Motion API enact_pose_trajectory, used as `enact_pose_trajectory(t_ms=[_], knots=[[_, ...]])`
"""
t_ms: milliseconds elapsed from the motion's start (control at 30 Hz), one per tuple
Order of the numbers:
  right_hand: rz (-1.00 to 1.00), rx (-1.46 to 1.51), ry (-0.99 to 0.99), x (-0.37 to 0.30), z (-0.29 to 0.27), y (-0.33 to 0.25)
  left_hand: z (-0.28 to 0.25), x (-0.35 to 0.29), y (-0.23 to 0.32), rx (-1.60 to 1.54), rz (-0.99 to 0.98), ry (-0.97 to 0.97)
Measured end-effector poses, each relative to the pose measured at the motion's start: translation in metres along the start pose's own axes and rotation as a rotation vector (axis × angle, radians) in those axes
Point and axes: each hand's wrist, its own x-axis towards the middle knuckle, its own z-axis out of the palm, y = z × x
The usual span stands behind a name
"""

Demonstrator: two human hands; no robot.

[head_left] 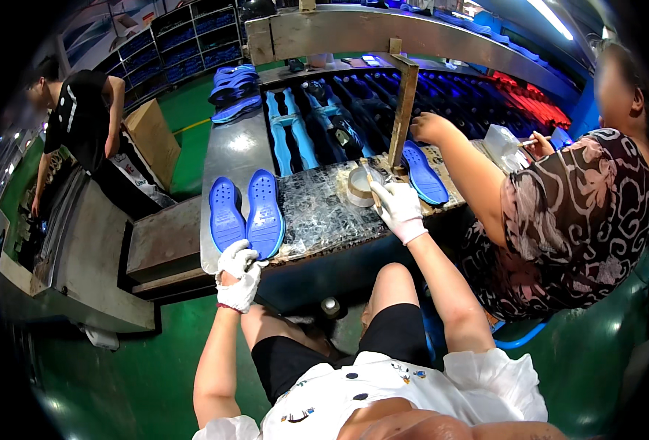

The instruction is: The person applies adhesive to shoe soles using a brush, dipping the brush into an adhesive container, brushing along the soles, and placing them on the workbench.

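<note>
Green floor: it spreads (155,367) under my seat and beyond the workplace, on both sides of me.
Table: a metal-topped table (243,147) stands in front of my knees, its near part covered by a dark, blotchy, worn surface (313,202).
Overhead beam: a long grey beam (339,35) crosses above the far side, with a rusty post (403,110) coming down from it to the table.
Co-worker on my right: a person in a patterned top (566,220) sits close beside me, one bare hand (433,128) raised over the rows.
Rows: pale and dark blue pieces (282,132) lie in lines behind the worn surface, turning red (533,106) at the far right.
Person on my left: someone in dark clothes (82,110) bends over other work, well apart from me.
Stacked soles: a blue pile (234,94) rests on the table's far left corner.
Paired soles: two blue soles (264,213) lie side by side at the table's left end, studded ends away from me.
Single sole: another blue one (425,174) lies right of the post.
Right grip: white-gloved (400,209), closed around a thin stick-handled tool.
Left grip: white-gloved (238,279), fingers curled at the pair's near end; I cannot tell whether they pinch.
Pot: a round container (357,192) sits just beside my right grip.
Stick-handled tool: its thin shaft (369,172) slants up over the pot.
</note>
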Motion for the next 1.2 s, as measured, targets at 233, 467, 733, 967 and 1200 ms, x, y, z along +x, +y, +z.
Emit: enact_pose_trajectory(t_ms=[233,467,733,967,1200], knots=[[-0.108,0.062,0.037,0.012,0.006,0.009,0.004,-0.005,0.001,0.042,0.040,0.013],[0.030,0.346,0.401,0.041,-0.014,0.004,0.005,-0.004,0.005,0.068,0.073,0.038],[0.327,0.245,0.183,0.059,-0.013,0.008,0.010,-0.004,0.007,0.070,0.074,0.056],[0.512,0.306,-0.075,0.059,0.007,0.020,0.012,-0.003,0.005,0.071,0.052,0.037],[0.497,0.209,-0.133,0.075,-0.011,0.008,0.015,-0.006,0.006,0.077,0.012,0.058]])
